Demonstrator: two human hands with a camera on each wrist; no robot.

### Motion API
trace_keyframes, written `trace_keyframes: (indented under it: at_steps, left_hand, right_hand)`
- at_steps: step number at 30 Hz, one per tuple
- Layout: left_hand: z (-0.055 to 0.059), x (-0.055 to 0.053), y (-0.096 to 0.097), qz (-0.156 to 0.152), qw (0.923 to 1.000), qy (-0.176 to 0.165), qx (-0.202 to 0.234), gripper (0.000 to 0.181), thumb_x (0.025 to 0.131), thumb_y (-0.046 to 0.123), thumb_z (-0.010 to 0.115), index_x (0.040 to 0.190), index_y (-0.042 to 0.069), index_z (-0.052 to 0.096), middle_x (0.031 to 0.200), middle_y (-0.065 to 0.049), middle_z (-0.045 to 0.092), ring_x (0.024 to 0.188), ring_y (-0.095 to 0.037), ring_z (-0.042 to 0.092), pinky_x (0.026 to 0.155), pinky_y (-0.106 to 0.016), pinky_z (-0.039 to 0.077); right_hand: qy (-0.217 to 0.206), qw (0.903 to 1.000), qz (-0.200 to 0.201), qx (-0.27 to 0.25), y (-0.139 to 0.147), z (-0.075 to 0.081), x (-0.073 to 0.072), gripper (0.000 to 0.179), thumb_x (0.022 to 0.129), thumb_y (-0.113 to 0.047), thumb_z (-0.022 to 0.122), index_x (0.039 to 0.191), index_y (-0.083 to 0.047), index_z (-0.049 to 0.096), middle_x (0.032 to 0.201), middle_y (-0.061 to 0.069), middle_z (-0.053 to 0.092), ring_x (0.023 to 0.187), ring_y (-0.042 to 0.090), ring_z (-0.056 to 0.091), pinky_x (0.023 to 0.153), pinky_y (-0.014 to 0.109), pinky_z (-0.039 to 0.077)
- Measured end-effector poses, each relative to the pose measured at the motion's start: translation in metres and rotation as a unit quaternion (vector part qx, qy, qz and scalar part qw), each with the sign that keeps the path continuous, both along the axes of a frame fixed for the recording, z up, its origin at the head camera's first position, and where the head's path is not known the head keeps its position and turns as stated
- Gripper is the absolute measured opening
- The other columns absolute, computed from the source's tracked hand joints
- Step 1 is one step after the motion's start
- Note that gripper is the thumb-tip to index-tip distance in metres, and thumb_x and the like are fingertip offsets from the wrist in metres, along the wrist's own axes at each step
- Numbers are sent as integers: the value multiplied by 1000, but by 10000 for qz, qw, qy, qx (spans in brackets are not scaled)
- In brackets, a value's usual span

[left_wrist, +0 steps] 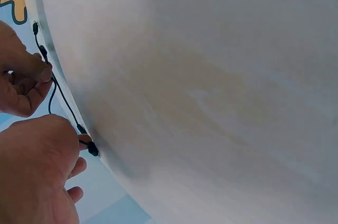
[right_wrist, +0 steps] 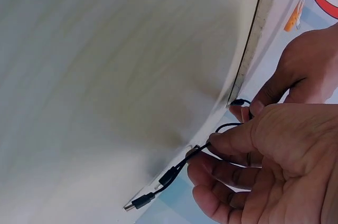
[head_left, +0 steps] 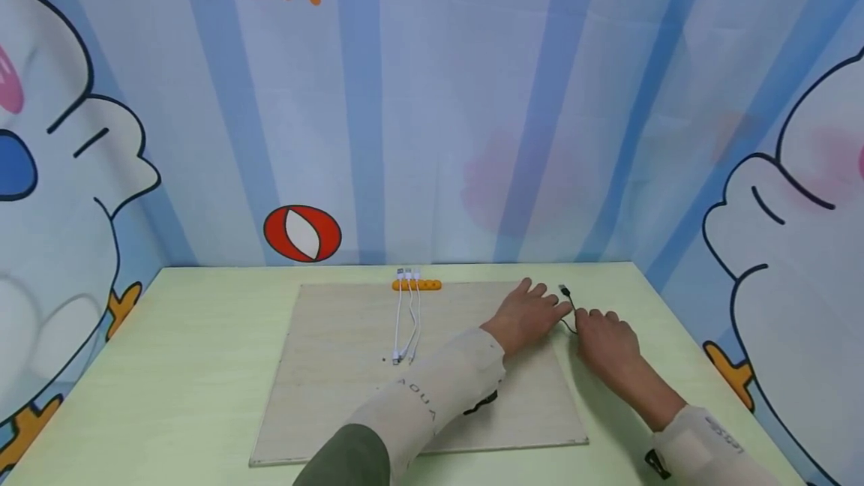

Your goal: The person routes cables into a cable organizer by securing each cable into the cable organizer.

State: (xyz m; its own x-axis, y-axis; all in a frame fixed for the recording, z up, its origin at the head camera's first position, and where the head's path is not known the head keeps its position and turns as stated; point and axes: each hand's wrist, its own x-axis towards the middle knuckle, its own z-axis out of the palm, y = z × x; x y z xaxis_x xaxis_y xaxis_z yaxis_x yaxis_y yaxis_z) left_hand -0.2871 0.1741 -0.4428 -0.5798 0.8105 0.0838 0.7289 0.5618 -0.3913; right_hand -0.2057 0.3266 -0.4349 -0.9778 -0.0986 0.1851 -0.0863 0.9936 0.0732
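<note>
Two black cables, or two strands of one, stretch between my hands at the board's right side; a black plug (head_left: 564, 290) shows beyond them in the head view. My right hand (head_left: 610, 343) pinches the black cable (right_wrist: 203, 145) between thumb and forefinger. Past that pinch hang two dark connectors (right_wrist: 142, 201), one with a metal tip. At the other end my left hand (head_left: 529, 317) holds the cable close to a black connector (left_wrist: 92, 149), thumb and forefinger at it. Its remaining fingers are spread apart.
A wooden board (head_left: 351, 403) lies on the pale table (head_left: 202, 351). At its back edge an orange cable holder (head_left: 432, 285) carries several white cables (head_left: 397, 321), which trail forward over the board. A printed curtain (head_left: 432, 96) stands behind the table.
</note>
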Motion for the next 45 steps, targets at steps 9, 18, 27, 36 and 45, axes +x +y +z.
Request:
trace_keyframes:
  at_steps: [9,18,27,36,45]
  left_hand:
    - [5,-6,-3,-98,9997,235,48,39,122,21,50,159,34,46,144,16,72,134,-12,65,120,-35,46]
    - [15,-2,-20,-170,9990,389,99,38,122,24,51,157,36,47,134,14,76,126,-10,68,116,-32,48]
    - [14,-8,-36,22,9999,130,3,31,122,20,49,151,33,49,126,9,77,116,-14,73,107,-32,50]
    - [17,-12,-52,190,9996,-194,78,34,121,15,51,152,29,50,124,5,77,111,-15,76,102,-31,55]
    - [18,-19,-68,517,9967,-590,206,28,120,26,56,145,17,63,129,-1,76,114,-16,76,101,-30,61]
  right_hand:
    - [-33,10000,19,-44,-5,4,-3,8,107,-2,63,109,5,61,83,19,70,74,39,65,64,51,58]
    - [-226,9997,35,-126,-12,4,-5,15,107,-2,63,118,9,61,83,19,71,75,38,66,63,50,58]
    - [-435,9985,200,-274,-18,6,-9,7,105,0,64,102,6,62,84,21,70,76,39,66,64,51,58]
    - [-798,9960,245,-316,-24,7,-12,10,111,-6,62,104,0,62,83,17,69,75,35,66,63,48,56]
    - [-559,9965,410,-474,-9,-27,-31,13,117,-13,53,107,-5,57,76,10,62,65,26,63,55,45,50]
